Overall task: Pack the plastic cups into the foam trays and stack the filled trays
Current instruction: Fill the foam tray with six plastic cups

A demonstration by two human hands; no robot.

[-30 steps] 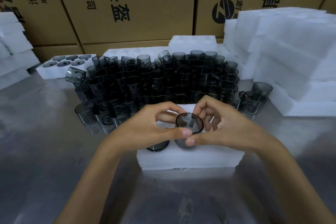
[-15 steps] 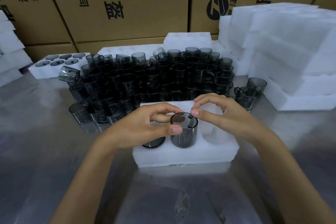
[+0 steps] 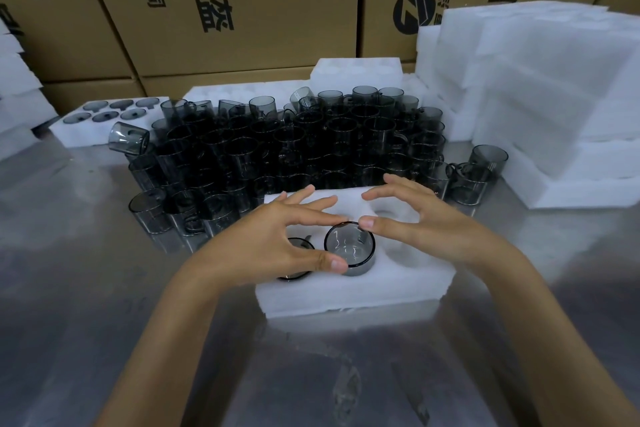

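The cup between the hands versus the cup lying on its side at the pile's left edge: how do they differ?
The cup between the hands stands upright, sunk in a pocket of the near foam tray; the tipped cup lies on its side atop the loose pile. Fingertips of the left hand and right hand touch the first; nothing touches the second. Both are smoky grey, see-through plastic.

The cup that stood tall above the tray half a second ago now sits sunk in its pocket, only the rim proud. Both hands have let go: the left hand and right hand spread their fingers above it.
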